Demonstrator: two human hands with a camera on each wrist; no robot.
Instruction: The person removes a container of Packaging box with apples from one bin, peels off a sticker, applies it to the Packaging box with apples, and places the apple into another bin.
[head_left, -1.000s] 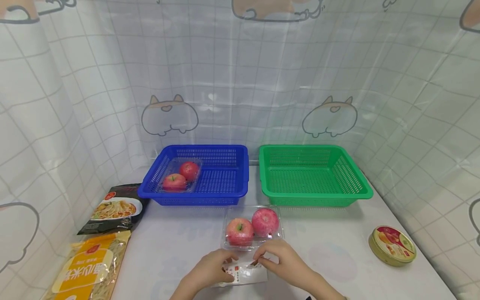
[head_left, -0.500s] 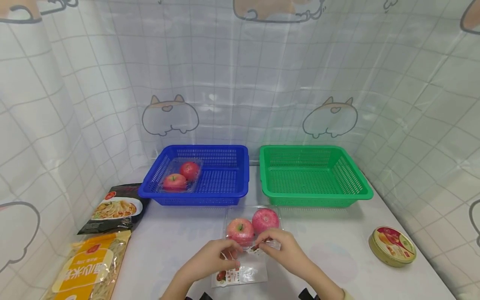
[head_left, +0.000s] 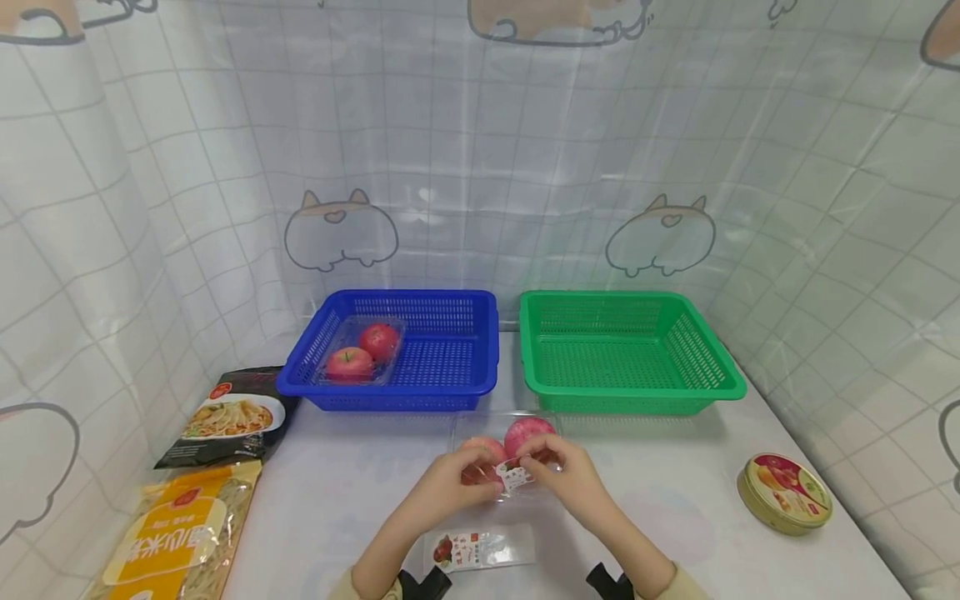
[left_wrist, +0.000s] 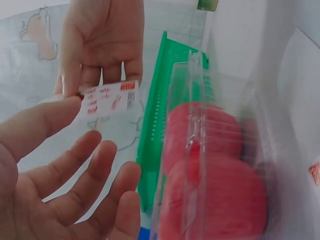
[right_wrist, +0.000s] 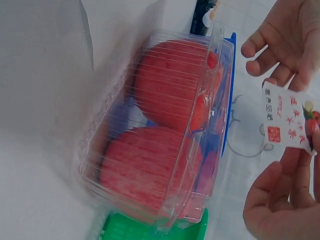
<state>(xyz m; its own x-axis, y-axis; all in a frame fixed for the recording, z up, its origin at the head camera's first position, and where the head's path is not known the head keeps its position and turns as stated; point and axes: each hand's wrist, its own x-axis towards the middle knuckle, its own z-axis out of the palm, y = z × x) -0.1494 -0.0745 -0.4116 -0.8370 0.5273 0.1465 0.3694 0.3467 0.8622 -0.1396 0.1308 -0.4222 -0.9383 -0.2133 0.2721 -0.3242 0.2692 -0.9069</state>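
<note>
A small white sticker [head_left: 514, 475] with red print is held over the clear clamshell box [left_wrist: 195, 75] in the head view. My right hand [head_left: 573, 483] pinches the sticker at one end between thumb and finger. My left hand [head_left: 442, 492] is at the opposite side, its thumb tip right at the sticker's edge and its other fingers spread apart in the left wrist view. Two red apples [right_wrist: 165, 85] sit inside the lidded box. Closer to me lies a sticker sheet [head_left: 480, 547], flat on the table, with a printed label at its left part.
Behind the box stand a blue basket [head_left: 390, 401] with another apple box [head_left: 351, 342] inside and a green basket [head_left: 637, 402]. On the left lie a black noodle pack [head_left: 228, 417] and a yellow pasta bag [head_left: 176, 533]. A round gold tin [head_left: 785, 492] is at right.
The right hand lifts the sticker off the sheet and carries it up over the box. The left hand moves from the sheet to the sticker's left side. The sheet stays on the table.
</note>
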